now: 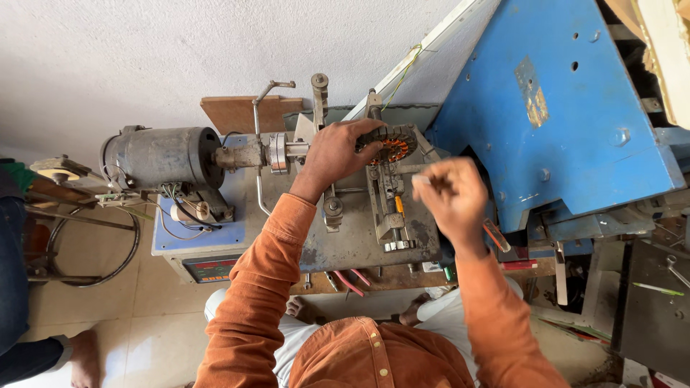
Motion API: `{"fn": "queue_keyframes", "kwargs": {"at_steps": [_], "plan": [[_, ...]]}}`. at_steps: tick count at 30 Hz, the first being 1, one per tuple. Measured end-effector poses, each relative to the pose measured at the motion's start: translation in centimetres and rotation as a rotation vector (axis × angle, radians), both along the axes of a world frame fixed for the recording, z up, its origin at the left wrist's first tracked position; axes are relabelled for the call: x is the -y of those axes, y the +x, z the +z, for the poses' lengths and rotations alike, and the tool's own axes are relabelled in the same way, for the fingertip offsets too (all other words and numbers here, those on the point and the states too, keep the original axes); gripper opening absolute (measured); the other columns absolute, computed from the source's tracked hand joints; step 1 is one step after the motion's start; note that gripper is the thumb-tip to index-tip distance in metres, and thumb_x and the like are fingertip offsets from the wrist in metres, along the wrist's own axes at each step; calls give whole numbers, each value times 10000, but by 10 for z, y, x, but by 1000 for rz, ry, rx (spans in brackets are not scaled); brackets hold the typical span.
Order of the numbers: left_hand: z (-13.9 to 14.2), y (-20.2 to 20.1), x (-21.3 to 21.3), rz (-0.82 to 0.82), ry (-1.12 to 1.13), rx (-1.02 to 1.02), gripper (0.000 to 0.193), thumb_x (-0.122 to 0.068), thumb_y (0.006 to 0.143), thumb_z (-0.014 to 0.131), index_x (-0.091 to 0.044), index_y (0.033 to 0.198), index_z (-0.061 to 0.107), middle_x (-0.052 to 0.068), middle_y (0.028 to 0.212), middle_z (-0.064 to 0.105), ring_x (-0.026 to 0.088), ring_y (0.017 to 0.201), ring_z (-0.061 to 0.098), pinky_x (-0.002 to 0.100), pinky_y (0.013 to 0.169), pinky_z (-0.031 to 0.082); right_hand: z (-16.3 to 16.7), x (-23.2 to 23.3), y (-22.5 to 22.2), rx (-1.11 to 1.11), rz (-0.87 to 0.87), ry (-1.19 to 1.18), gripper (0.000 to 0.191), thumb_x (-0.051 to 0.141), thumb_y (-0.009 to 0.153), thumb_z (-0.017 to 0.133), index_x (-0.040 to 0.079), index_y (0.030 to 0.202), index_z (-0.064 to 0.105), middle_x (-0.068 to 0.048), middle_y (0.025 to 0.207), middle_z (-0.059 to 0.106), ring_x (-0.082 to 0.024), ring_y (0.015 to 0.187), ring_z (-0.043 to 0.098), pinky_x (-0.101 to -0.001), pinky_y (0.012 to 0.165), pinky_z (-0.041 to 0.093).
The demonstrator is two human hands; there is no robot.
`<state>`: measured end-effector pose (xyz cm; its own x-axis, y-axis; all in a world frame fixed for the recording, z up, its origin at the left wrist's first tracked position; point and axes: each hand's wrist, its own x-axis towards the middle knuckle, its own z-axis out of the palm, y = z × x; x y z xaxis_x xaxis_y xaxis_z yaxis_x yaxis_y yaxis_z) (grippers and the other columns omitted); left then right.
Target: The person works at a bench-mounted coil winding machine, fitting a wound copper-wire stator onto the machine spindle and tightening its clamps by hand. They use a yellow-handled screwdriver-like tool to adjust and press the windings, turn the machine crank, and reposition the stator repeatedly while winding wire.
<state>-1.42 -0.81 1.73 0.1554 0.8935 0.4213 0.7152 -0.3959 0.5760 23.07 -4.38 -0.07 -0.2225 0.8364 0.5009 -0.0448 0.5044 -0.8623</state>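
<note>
Orange shirt sleeves fill the bottom of the head view, both arms reaching up and out over a grey winding machine (345, 237) on a low bench. Left hand (334, 154) is clamped down over the edge of a round stator (394, 146), the dark ring with copper-coloured coils, fingers curled over its left rim so it's properly gripping it. That stator sits on the machine's shaft, just right of the hand's knuckles. Left of that grip along the same shaft there's a shiny metal coupling (278, 152) and then a fat grey motor (164, 156), with loose wires hanging under it. Right hand (451, 195) hangs in the air below and right of the stator, not touching it; it's motion-blurred, fingers bunched together like a pinch, but I honestly can't tell what, if anything, is in there. Right behind that hand is a big blue metal housing (553, 115). Red-handled pliers (350, 282) lie on the bench edge below both hands.
</note>
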Motion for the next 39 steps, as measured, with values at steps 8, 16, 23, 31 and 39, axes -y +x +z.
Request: {"fn": "queue_keyframes", "kwargs": {"at_steps": [8, 16, 23, 31, 39], "plan": [[0, 1, 0, -1, 0, 10, 334, -255, 843, 778, -163, 1164, 770, 83, 1034, 788, 313, 837, 747, 428, 758, 582, 17, -55, -28, 353, -201, 525, 181, -59, 882, 840, 13, 967, 697, -100, 972, 747, -211, 891, 743, -295, 776, 594], [-3, 3, 0, 25, -37, 19, 358, -280, 837, 793, -156, 1173, 774, 84, 1013, 791, 292, 821, 757, 416, 757, 587, 0, -63, -32, 375, -181, 615, 205, -91, 891, 818, 20, 1006, 689, -92, 1032, 743, -230, 951, 755, -311, 813, 629], [-2, 4, 1, 15, 22, 56, 343, -289, 843, 800, -136, 1149, 775, 101, 1010, 789, 301, 824, 754, 411, 757, 589, -7, -69, -28, 424, -157, 688, 242, -90, 851, 828, 65, 982, 696, -71, 1025, 745, -218, 936, 725, -311, 799, 605], [0, 4, 2, 12, -2, 54, 337, -299, 859, 794, -131, 1151, 775, 117, 960, 783, 316, 799, 744, 423, 731, 581, -1, -75, -24, 490, -95, 697, 211, -75, 889, 803, 75, 997, 702, -42, 1013, 760, -211, 929, 720, -315, 796, 594], [0, 4, 1, 8, -29, 48, 354, -282, 847, 791, -127, 1165, 771, 109, 887, 785, 288, 716, 739, 413, 696, 577, 15, -63, -33, 517, -153, 619, 194, -56, 851, 826, 53, 983, 734, -56, 962, 754, -213, 874, 725, -320, 775, 590]]}}
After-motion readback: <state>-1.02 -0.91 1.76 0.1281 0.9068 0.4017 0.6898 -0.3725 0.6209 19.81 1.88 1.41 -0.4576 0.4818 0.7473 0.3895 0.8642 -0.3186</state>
